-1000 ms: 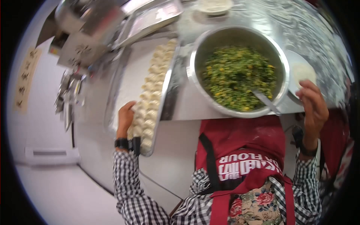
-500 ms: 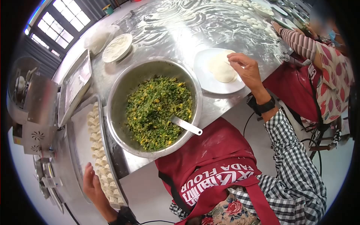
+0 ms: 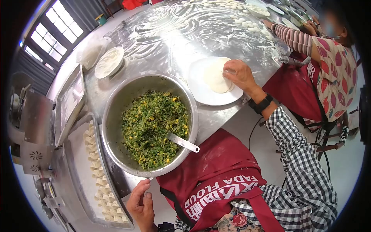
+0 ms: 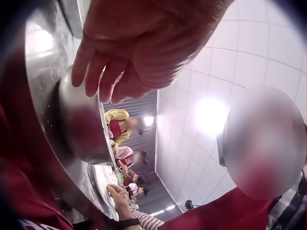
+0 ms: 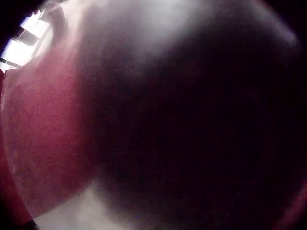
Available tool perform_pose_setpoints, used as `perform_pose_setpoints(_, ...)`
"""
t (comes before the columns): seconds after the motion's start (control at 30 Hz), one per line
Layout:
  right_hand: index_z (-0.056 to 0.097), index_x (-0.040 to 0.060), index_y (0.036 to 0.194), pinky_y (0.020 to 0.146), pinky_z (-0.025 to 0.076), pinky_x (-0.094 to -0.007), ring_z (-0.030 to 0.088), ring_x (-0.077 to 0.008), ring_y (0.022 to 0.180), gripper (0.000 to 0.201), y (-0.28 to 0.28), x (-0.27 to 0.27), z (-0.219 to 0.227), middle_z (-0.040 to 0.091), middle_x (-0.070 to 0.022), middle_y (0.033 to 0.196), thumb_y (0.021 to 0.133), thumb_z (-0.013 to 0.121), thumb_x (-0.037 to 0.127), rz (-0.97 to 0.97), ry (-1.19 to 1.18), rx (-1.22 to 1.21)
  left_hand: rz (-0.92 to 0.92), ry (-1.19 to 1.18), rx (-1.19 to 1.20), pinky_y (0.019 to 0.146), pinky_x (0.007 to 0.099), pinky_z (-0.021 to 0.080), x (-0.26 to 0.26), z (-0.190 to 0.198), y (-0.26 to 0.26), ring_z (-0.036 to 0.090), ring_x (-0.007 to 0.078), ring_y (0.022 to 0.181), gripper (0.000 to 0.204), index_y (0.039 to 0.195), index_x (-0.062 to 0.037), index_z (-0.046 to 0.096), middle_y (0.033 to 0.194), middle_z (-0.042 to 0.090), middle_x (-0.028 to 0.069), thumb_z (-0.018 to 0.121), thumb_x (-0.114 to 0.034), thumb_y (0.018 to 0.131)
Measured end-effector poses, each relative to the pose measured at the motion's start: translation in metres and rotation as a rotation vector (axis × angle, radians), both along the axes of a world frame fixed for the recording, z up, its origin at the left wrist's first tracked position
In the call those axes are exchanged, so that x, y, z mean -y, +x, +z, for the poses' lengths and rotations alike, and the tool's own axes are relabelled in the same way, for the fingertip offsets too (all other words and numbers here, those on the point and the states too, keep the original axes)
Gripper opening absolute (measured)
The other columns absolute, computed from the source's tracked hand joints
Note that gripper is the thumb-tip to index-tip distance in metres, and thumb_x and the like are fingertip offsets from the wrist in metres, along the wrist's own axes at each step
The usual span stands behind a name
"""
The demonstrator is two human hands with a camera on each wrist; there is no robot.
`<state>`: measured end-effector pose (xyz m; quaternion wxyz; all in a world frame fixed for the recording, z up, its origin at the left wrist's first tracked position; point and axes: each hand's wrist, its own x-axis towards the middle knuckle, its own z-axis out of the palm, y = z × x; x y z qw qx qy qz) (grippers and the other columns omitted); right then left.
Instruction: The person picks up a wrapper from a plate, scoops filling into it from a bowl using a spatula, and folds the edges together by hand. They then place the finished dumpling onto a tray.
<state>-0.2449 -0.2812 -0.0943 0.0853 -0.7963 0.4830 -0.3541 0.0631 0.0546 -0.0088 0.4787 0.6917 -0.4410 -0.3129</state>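
Note:
On a white plate (image 3: 196, 88) lies a small stack of round dough wrappers (image 3: 214, 79). My right hand (image 3: 240, 75) pinches the top wrapper at its right edge. My left hand (image 3: 141, 205) is held with relaxed fingers between the large steel bowl (image 3: 113, 127) and the tray of dumplings, holding nothing. In the left wrist view, the left hand's fingers (image 4: 96, 76) overlap the bowl's side. Chopped green and yellow filling (image 3: 154, 127) fills much of the bowl, and a metal spoon (image 3: 183, 142) leans on its near rim. The right wrist view is mostly dark and blurred.
Pleated dumplings (image 3: 101, 174) line the right side of a metal tray (image 3: 77, 150) at the left. Beyond are a second tray (image 3: 69, 100) and a bowl of flour (image 3: 109, 62). Another person (image 3: 332, 69) sits at the right along the floured steel table (image 3: 154, 34).
The view has swung to the right. My left hand has moved from the dumpling tray toward the bowl's near side. My right hand has come onto the wrappers and now pinches one.

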Motion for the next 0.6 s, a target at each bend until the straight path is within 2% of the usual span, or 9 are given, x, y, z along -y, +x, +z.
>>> perform_pose_setpoints(0.17, 0.062, 0.0048, 0.077, 0.075, 0.044, -0.0332, 0.056, -0.0235, 0.083, 0.007, 0.000, 0.005, -0.003, 0.062, -0.0049, 0.086, 0.070, 0.062, 0.005, 0.004, 0.001, -0.014, -0.050, -0.002, -0.016, 0.088, 0.0323, 0.043, 0.002, -0.005, 0.000, 0.055, 0.0219, 0.100, 0.018, 0.098, 0.0054, 0.059, 0.106, 0.059, 0.0154, 0.050, 0.001, 0.083)
perform_pose_setpoints(0.3, 0.062, 0.0063, 0.071, 0.071, 0.046, -0.0340, 0.055, -0.0253, 0.079, 0.003, 0.002, 0.010, -0.010, 0.061, -0.0047, 0.082, 0.069, 0.060, 0.006, -0.022, -0.088, -0.036, -0.054, -0.030, -0.028, 0.087, 0.0323, 0.044, 0.004, -0.008, -0.003, 0.057, 0.0218, 0.098, 0.018, 0.098, 0.0052, 0.059, 0.105, 0.059, 0.0153, 0.051, 0.000, 0.083)
perform_pose_setpoints(0.37, 0.062, 0.0047, 0.073, 0.071, 0.046, -0.0319, 0.057, -0.0217, 0.078, 0.004, 0.001, 0.010, -0.011, 0.062, -0.0052, 0.081, 0.074, 0.059, 0.006, -0.024, 0.017, 0.235, -0.046, -0.049, -0.056, 0.085, 0.0333, 0.045, 0.005, -0.008, -0.005, 0.057, 0.0223, 0.096, 0.017, 0.097, 0.0052, 0.059, 0.103, 0.059, 0.0159, 0.051, -0.001, 0.084)
perform_pose_setpoints(0.4, 0.062, 0.0047, 0.073, 0.071, 0.046, -0.0319, 0.057, -0.0217, 0.078, 0.004, 0.000, 0.009, -0.008, 0.062, -0.0052, 0.081, 0.074, 0.059, 0.006, -0.018, 0.019, 0.234, -0.040, -0.048, -0.057, 0.085, 0.0333, 0.045, 0.006, -0.008, -0.006, 0.057, 0.0223, 0.096, 0.017, 0.097, 0.0052, 0.059, 0.103, 0.059, 0.0159, 0.051, -0.001, 0.084)
perform_pose_setpoints(0.47, 0.061, 0.0018, 0.075, 0.072, 0.046, -0.0284, 0.058, -0.0163, 0.078, 0.011, -0.002, 0.004, 0.003, 0.062, -0.0054, 0.080, 0.081, 0.057, 0.009, -0.007, 0.446, 0.792, -0.011, -0.136, -0.244, 0.083, 0.0347, 0.048, 0.009, -0.008, -0.008, 0.058, 0.0242, 0.096, 0.019, 0.100, 0.0052, 0.056, 0.105, 0.058, 0.0172, 0.052, -0.004, 0.084)
perform_pose_setpoints(0.5, 0.061, -0.0004, 0.081, 0.074, 0.046, -0.0265, 0.057, -0.0130, 0.080, 0.013, -0.004, -0.001, 0.014, 0.061, -0.0053, 0.082, 0.085, 0.056, 0.011, 0.077, 0.603, 0.930, -0.009, -0.134, -0.243, 0.083, 0.0347, 0.048, 0.011, -0.006, -0.010, 0.058, 0.0242, 0.096, 0.019, 0.100, 0.0052, 0.056, 0.105, 0.058, 0.0172, 0.052, -0.004, 0.084)
perform_pose_setpoints(0.53, 0.061, -0.0004, 0.081, 0.074, 0.046, -0.0265, 0.057, -0.0130, 0.080, 0.013, -0.004, -0.006, 0.021, 0.061, -0.0053, 0.082, 0.085, 0.056, 0.011, 0.077, 0.604, 0.931, -0.002, -0.140, -0.387, 0.082, 0.0363, 0.049, 0.014, -0.002, -0.012, 0.059, 0.0256, 0.096, 0.022, 0.103, 0.0055, 0.054, 0.107, 0.057, 0.0183, 0.051, -0.004, 0.084)
perform_pose_setpoints(0.57, 0.060, -0.0002, 0.084, 0.075, 0.047, -0.0270, 0.058, -0.0136, 0.080, 0.011, -0.003, -0.010, 0.026, 0.061, -0.0054, 0.083, 0.085, 0.056, 0.010, 0.138, 0.733, 1.101, 0.006, -0.147, -0.531, 0.081, 0.0379, 0.050, 0.018, 0.000, -0.016, 0.059, 0.0270, 0.097, 0.024, 0.106, 0.0057, 0.051, 0.109, 0.055, 0.0194, 0.050, -0.005, 0.085)
perform_pose_setpoints(0.6, 0.060, 0.0000, 0.088, 0.076, 0.047, -0.0276, 0.058, -0.0142, 0.080, 0.011, -0.001, -0.013, 0.030, 0.061, -0.0056, 0.084, 0.084, 0.057, 0.010, 0.204, 0.864, 1.268, 0.008, -0.151, -0.531, 0.081, 0.0379, 0.050, 0.022, 0.000, -0.019, 0.059, 0.0270, 0.097, 0.024, 0.106, 0.0057, 0.051, 0.109, 0.055, 0.0194, 0.050, -0.005, 0.085)
